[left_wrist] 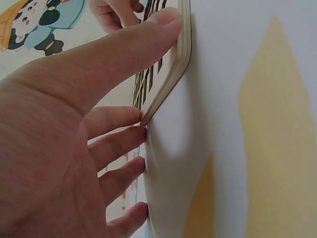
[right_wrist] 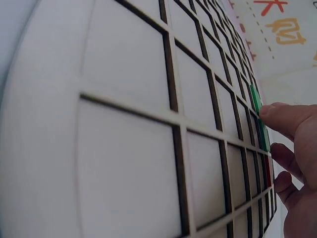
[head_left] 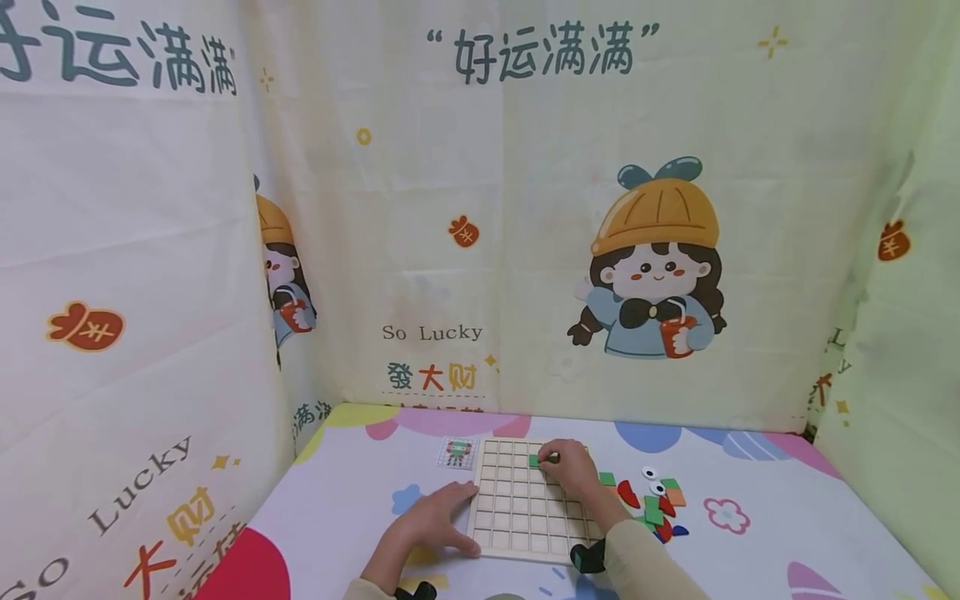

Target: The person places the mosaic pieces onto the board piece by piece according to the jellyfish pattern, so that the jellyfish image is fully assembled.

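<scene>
A wooden grid board point(head_left: 525, 508) is shown lying flat on a patterned table cover point(head_left: 750, 533), enclosed on three sides by printed cloth walls point(head_left: 450, 208). The left hand point(head_left: 431, 525) is laid with straightened fingers against the board's near left edge and corner, the thumb point(left_wrist: 124, 49) pressed along the rim and the fingers point(left_wrist: 119, 144) resting on the cover beside it; nothing is clasped by this hand. The right hand point(head_left: 572, 468) is placed over the upper part of the board, where a small green tile point(head_left: 534, 460) is held at the fingertips point(right_wrist: 277, 116) against a cell in the second row; the remaining fingers are curled loosely beneath. A small pattern card point(head_left: 457, 452) is seen just beyond the board's far left corner, and a loose heap of coloured pieces point(head_left: 654, 500) lies on the cover to the right of the board, near the right forearm. Several risks may be judged from this arrangement. The tile may be seated crooked across a groove if it is released before it is squared with the cell. The board may be shifted or lifted at its corner should the bracing left hand be eased while the right hand pushes. The heap may be scattered by the right sleeve, which passes close beside it. Whether the tile is already fully seated cannot be told from these views.
</scene>
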A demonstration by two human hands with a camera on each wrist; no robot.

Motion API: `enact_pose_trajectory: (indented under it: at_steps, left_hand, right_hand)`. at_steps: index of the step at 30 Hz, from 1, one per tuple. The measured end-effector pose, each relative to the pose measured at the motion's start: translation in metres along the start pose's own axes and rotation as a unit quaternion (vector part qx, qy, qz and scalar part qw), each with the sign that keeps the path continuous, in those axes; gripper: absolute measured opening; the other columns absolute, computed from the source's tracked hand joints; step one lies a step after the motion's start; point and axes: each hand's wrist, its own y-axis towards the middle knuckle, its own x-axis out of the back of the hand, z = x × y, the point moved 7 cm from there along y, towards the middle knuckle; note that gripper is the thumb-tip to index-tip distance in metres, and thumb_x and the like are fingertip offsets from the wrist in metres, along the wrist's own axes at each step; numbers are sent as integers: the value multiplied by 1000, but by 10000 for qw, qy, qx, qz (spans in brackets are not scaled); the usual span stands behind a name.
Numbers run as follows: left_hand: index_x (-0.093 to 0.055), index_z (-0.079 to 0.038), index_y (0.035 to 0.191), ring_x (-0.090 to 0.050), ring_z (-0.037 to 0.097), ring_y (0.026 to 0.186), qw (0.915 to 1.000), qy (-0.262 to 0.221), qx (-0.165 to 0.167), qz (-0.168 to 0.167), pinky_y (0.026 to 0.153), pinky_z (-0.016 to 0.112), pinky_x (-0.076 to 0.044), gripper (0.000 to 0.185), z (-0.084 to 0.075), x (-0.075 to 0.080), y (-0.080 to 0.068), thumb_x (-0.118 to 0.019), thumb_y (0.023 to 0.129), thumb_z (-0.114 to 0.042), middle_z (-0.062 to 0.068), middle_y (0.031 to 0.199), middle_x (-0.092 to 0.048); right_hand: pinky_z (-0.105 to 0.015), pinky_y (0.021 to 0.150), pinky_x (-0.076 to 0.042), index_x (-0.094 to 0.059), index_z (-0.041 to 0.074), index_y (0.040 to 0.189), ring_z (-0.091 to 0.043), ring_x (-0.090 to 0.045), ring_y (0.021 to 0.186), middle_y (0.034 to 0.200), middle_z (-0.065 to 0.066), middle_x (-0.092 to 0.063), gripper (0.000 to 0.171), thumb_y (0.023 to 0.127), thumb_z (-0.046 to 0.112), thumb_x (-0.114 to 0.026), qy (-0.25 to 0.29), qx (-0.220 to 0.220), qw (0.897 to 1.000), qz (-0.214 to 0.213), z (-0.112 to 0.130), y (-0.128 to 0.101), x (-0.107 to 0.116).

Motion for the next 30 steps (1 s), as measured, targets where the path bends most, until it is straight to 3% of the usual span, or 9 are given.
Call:
enact_pose_trajectory:
  at_steps: [5,12,17,24,30]
  left_hand:
    - [-41,-22,137,-35,34,133,10000,63,1,-40,107,55,-30,93,-1,0,0,-79,58,-50,6,144,-40]
    - [-41,-22,138,-35,33,133,10000,51,53,-47,107,55,-30,92,-1,1,-1,-79,58,-49,5,144,-40]
    - [-41,-20,137,-34,35,133,10000,37,37,-54,107,57,-29,91,-2,4,-3,-79,60,-47,6,143,-41]
    - [-41,-19,137,-35,34,133,10000,-3,17,-33,108,55,-29,92,-1,1,-3,-79,59,-48,5,143,-42]
    - [-42,-20,136,-36,33,132,10000,-21,28,-61,107,55,-30,91,-1,0,-3,-80,59,-47,4,142,-43]
  right_hand:
    - [-27,68,-47,-69,17,85,-12,-51,79,105,-1,-65,10,80,9,-68,254,-29,9997,-15,-8,-6,9]
    - [-24,56,-38,-69,16,85,-13,-44,66,87,1,-63,9,79,9,-68,243,-61,9996,-117,-19,-14,25]
    - [-24,49,-35,-69,16,89,-13,-42,58,84,-1,-61,10,80,10,-67,280,-249,9992,-111,-27,-22,36]
    - [-23,45,-33,-68,17,86,-13,-40,59,82,1,-60,10,78,11,-69,-131,-590,9978,-271,-47,-43,61]
    - [-22,56,-42,-68,17,82,-13,-47,70,92,1,-64,8,78,10,-69,-370,-663,9967,-295,-64,-52,76]
